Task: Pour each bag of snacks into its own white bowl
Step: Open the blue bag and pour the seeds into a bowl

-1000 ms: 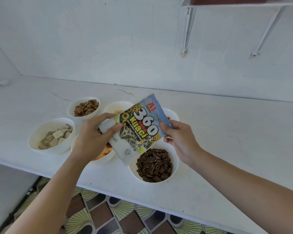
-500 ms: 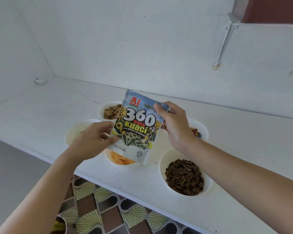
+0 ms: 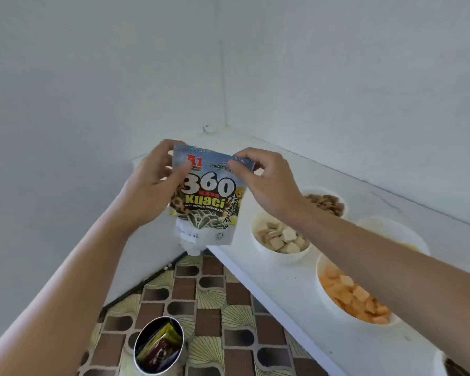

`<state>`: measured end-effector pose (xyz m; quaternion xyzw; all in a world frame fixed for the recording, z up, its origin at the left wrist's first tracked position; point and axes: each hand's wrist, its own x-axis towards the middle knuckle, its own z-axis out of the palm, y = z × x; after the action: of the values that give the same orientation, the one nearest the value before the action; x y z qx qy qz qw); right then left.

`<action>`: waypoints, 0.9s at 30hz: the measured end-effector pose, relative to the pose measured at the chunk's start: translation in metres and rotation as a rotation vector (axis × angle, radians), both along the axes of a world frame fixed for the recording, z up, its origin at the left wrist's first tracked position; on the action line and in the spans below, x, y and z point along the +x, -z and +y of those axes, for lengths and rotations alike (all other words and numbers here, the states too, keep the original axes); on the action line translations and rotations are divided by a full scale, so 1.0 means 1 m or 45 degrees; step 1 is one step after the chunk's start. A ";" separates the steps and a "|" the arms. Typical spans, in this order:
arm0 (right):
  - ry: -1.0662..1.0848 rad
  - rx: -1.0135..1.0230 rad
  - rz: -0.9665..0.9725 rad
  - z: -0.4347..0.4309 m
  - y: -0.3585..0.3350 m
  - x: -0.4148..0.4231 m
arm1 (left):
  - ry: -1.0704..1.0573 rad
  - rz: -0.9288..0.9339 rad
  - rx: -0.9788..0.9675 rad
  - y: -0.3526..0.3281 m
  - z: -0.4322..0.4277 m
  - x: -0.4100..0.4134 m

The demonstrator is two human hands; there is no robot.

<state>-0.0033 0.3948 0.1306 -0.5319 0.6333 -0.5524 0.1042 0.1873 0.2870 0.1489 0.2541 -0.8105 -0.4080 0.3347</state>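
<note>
I hold the sunflower seed bag (image 3: 206, 202), printed "360 Kuaci", upright in the air beyond the counter's left end. My left hand (image 3: 152, 185) pinches its top left corner and my right hand (image 3: 266, 180) pinches its top right corner. On the white counter (image 3: 282, 294) to the right stand white bowls: one with pale cubes (image 3: 281, 237), one with orange pieces (image 3: 356, 297), one with brown bits (image 3: 326, 203), and another (image 3: 391, 232) mostly behind my right arm. The bowl of dark seeds (image 3: 453, 367) barely shows at the bottom right corner.
On the patterned floor (image 3: 215, 299) below the bag stands a round metal bin (image 3: 159, 346) with empty snack wrappers inside. White walls meet in a corner behind the counter. A dark cable runs along the floor by the left wall.
The view swung left, so the bowls now lie to the right. The bag went from over the bowls to upright past the counter's end, above the bin. My left hand shifted to its top corner.
</note>
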 end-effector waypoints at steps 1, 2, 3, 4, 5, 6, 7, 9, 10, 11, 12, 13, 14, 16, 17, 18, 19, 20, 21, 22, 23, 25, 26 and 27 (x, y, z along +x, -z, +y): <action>-0.034 -0.002 0.049 -0.018 0.000 0.014 | -0.058 -0.019 -0.019 0.001 -0.010 0.017; -0.071 -0.002 0.090 -0.035 0.000 0.027 | -0.122 -0.052 -0.030 0.002 -0.020 0.034; -0.113 0.002 0.120 -0.051 0.001 0.041 | -0.178 -0.087 -0.040 0.004 -0.028 0.050; -0.156 0.012 0.141 -0.066 0.004 0.054 | -0.230 -0.124 -0.040 0.007 -0.036 0.066; -0.198 0.026 0.158 -0.080 0.007 0.067 | -0.279 -0.161 -0.027 0.010 -0.042 0.081; -0.235 0.041 0.169 -0.094 0.010 0.080 | -0.326 -0.198 -0.011 0.013 -0.048 0.094; -0.271 0.054 0.173 -0.106 0.014 0.091 | -0.370 -0.238 -0.012 0.017 -0.053 0.107; -0.350 0.078 0.158 -0.128 0.022 0.112 | -0.460 -0.320 -0.055 0.026 -0.062 0.129; -0.385 0.088 0.157 -0.138 0.026 0.121 | -0.506 -0.345 -0.069 0.030 -0.067 0.138; -0.415 0.101 0.170 -0.149 0.032 0.128 | -0.544 -0.354 -0.075 0.035 -0.071 0.147; -0.443 0.114 0.183 -0.160 0.037 0.135 | -0.582 -0.362 -0.073 0.040 -0.076 0.155; -0.473 0.125 0.187 -0.170 0.041 0.141 | -0.619 -0.375 -0.070 0.044 -0.080 0.162; -0.505 0.134 0.188 -0.181 0.045 0.147 | -0.659 -0.404 -0.071 0.048 -0.085 0.168; -0.570 0.143 0.202 -0.203 0.054 0.159 | -0.724 -0.488 -0.084 0.057 -0.096 0.180; -0.606 0.148 0.208 -0.213 0.058 0.164 | -0.753 -0.525 -0.077 0.061 -0.103 0.185; -0.642 0.156 0.222 -0.222 0.062 0.168 | -0.780 -0.554 -0.055 0.066 -0.109 0.189; -0.672 0.165 0.242 -0.232 0.067 0.172 | -0.801 -0.575 -0.028 0.071 -0.116 0.192; -0.697 0.182 0.266 -0.242 0.073 0.174 | -0.818 -0.595 -0.004 0.076 -0.124 0.194; -0.719 0.211 0.286 -0.252 0.080 0.176 | -0.831 -0.614 0.023 0.083 -0.131 0.195; -0.737 0.246 0.297 -0.261 0.089 0.177 | -0.843 -0.632 0.051 0.090 -0.138 0.195; -0.751 0.279 0.306 -0.271 0.099 0.177 | -0.850 -0.647 0.077 0.100 -0.144 0.195; -0.779 0.360 0.330 -0.287 0.123 0.176 | -0.853 -0.668 0.136 0.123 -0.156 0.192; -0.794 0.406 0.335 -0.294 0.136 0.174 | -0.849 -0.676 0.175 0.136 -0.161 0.190; -0.804 0.448 0.335 -0.299 0.149 0.173 | -0.843 -0.684 0.213 0.150 -0.166 0.188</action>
<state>0.1696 0.0956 -0.0181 -0.7411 0.5314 -0.3029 0.2769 0.3755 0.1211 -0.0007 0.6238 -0.7078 -0.2624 0.2028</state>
